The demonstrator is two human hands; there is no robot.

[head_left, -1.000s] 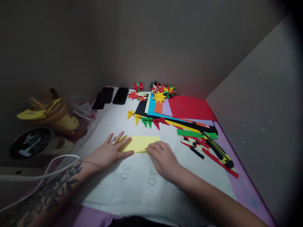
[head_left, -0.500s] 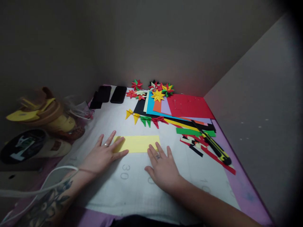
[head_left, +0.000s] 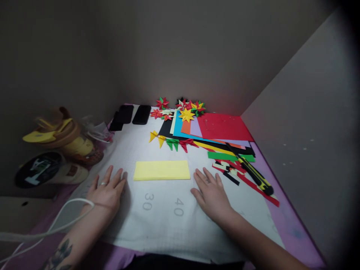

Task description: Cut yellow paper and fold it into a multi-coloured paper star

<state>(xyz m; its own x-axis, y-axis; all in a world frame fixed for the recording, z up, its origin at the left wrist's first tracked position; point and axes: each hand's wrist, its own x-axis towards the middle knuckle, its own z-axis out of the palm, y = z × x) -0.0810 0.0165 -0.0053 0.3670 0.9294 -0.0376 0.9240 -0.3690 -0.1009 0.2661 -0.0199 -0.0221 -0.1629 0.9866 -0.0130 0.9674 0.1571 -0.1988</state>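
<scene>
Head view: a yellow paper strip point(head_left: 161, 170) lies flat on a white cloth point(head_left: 168, 232), long axis running left to right. Nearer the wearer than the strip, sideways print reads "30" and "40". Beyond the strip's left end, the left hand point(head_left: 105, 193), fingers spread, holds nothing; just beside its right end, the right hand point(head_left: 212, 195) is likewise spread and bare.

Clear cloth point(head_left: 161, 232) before yellow paper point(head_left: 162, 170), cutter point(head_left: 256, 175) rightward
</scene>
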